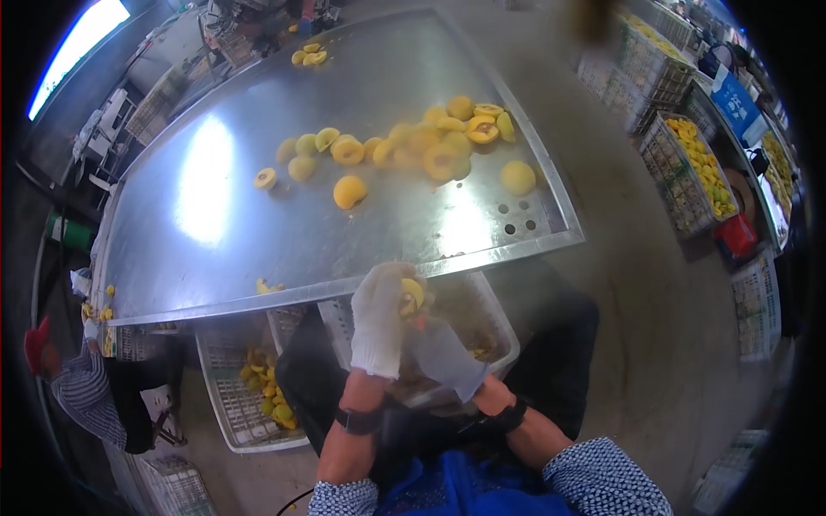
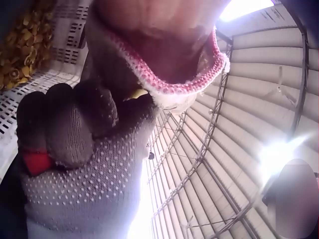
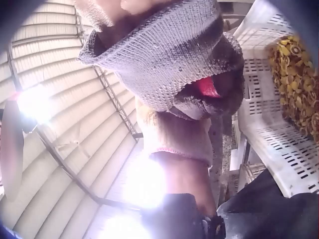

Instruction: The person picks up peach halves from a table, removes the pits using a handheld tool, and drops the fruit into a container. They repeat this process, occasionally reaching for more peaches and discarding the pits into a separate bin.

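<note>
The left hand (image 1: 379, 320), in a knitted white glove, holds a round, yellow-fleshed fruit (image 1: 413, 297); just right and near, the right hand (image 1: 443, 353), in a grey glove with white dots, curls around a red item (image 3: 208, 87). Below sits a slotted plastic crate (image 3: 271, 144). Beyond, smooth halved fruits (image 1: 348, 150) lie on the shiny metal table (image 1: 284, 232), under a ribbed roof (image 2: 259, 74).

Metal table rim (image 1: 508, 252) blocks low forward passage; below, the crate (image 1: 514, 348) gapes open
</note>
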Demonstrator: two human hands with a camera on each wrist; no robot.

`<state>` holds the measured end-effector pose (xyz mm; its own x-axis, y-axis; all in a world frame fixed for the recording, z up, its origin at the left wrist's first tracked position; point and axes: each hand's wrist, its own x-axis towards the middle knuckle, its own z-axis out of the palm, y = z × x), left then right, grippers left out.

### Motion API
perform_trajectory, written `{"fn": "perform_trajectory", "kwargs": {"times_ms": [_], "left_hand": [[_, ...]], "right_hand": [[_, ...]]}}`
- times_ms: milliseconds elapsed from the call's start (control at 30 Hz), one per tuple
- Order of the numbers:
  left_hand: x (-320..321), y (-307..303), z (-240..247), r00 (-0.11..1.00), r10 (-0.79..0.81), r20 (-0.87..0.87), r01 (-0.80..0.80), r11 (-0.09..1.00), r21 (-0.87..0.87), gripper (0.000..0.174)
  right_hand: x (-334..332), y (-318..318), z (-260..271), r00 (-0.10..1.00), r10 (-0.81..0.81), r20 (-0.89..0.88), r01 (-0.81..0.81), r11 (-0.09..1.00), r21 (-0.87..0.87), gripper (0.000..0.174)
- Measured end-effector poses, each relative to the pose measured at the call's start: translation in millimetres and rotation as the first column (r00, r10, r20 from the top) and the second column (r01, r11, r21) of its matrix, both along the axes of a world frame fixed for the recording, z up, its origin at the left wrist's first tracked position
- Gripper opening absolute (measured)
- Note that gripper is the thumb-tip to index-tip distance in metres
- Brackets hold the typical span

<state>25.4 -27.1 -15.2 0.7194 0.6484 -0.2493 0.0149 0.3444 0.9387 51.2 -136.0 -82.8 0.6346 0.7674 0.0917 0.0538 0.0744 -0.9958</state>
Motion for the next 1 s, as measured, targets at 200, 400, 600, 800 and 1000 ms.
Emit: {"fn": "perform_trajectory", "kwargs": {"times_ms": [200, 400, 600, 800, 1000], "left_hand": [[0.1, -1.6, -10.7, 0.997, 0.071, -0.03, -0.069, 0.995, 0.079, 0.023], [-1.8, -10.2, -11.5, 0.987, 0.095, 0.131, -0.088, 0.994, -0.059, 0.035], [0.1, -13.6, -19.3, 0.976, 0.162, 0.145, -0.168, 0.985, 0.031, 0.037], [-10.8, -20.3, -23.8, 0.954, 0.071, 0.293, -0.089, 0.995, 0.049, 0.036], [-13.6, -15.1, -19.7, 0.966, -0.013, 0.259, -0.011, 0.996, 0.091, 0.033]], "right_hand": [[-2.0, -1.5, 11.5, 0.988, -0.008, -0.155, 0.0, 0.999, -0.048, 0.042], [-4.2, -0.3, 7.5, 0.985, -0.055, -0.161, 0.034, 0.99, -0.134, 0.043], [-12.1, 1.4, -15.0, 0.995, -0.095, -0.025, 0.091, 0.987, -0.132, 0.039], [-5.5, -7.6, 6.4, 0.996, 0.08, -0.029, -0.084, 0.973, -0.214, 0.022], [-3.1, -7.6, -2.5, 0.981, 0.134, -0.143, -0.156, 0.975, -0.156, 0.024]]}}
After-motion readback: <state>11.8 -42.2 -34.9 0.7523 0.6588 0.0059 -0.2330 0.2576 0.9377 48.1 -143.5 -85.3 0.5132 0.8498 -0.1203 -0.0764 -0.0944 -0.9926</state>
